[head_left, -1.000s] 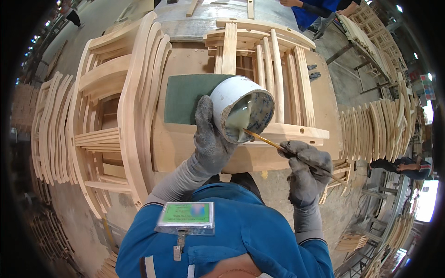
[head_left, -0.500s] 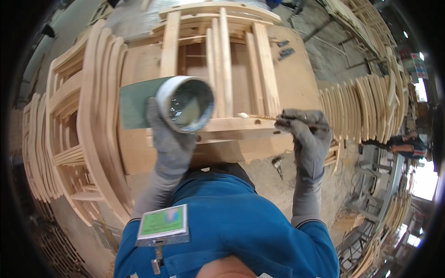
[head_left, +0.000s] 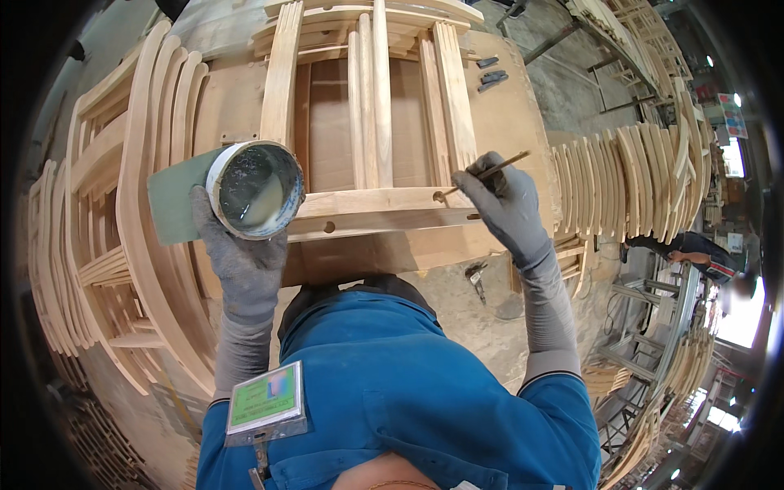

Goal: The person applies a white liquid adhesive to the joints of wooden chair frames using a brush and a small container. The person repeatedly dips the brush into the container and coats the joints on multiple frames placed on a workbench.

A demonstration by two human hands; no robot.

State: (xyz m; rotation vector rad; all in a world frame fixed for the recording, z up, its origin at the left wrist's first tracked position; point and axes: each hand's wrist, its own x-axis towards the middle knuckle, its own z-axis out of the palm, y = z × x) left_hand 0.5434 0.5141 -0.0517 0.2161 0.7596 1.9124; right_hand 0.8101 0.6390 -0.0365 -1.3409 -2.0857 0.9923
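My gloved left hand (head_left: 245,265) is closed around a round tub (head_left: 263,192) of whitish, glue-like liquid. A flat green sheet (head_left: 171,202) sticks out to the left, beside the tub. With my gloved right hand (head_left: 510,208) I pinch a thin stick (head_left: 506,165), its upper end slanting up to the right. Its lower tip is at a round hole (head_left: 439,197) near the right end of a pale wooden rail (head_left: 376,202); how deep it goes I cannot tell. Another hole (head_left: 329,227) shows near the rail's left part. The rail is at the near end of a wooden frame (head_left: 282,82) with slats.
Curved wooden frames (head_left: 139,196) stand close on the left, and a row of curved parts (head_left: 629,180) on the right. Dark small pieces (head_left: 492,79) lie on the brown board (head_left: 510,114). A power tool (head_left: 476,278) rests on the floor. Another person (head_left: 694,253) is far right.
The tub has moved left, away from over the frame. My right hand has moved left, bringing the stick's whitish tip from above the rail down to the hole.
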